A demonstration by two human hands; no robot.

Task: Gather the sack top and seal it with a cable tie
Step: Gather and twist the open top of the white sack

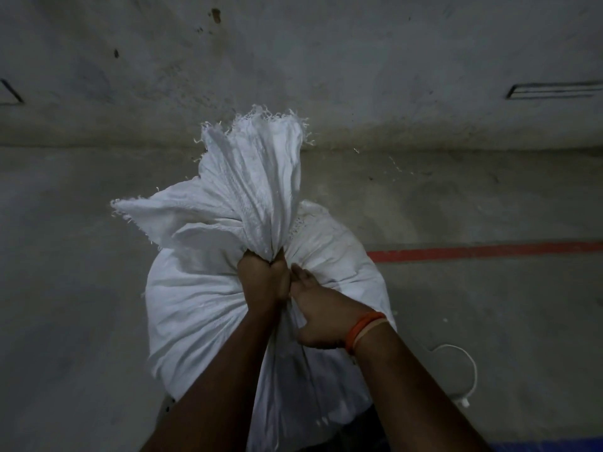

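Observation:
A full white woven sack (195, 308) stands upright on the concrete floor in front of me. Its top (251, 177) is bunched into a frayed plume that fans out above the neck. My left hand (262, 277) is clenched around that neck. My right hand (321, 313), with an orange band at the wrist, presses on the sack's shoulder just beside the left fist, fingers touching the gathered cloth. A white cable tie (463, 373), curled in a loop, lies on the floor to the right of the sack, apart from both hands.
A grey stained wall (293, 60) rises just behind the sack. A red line (483, 251) runs across the floor to the right. A blue strip (548, 447) shows at the bottom right corner.

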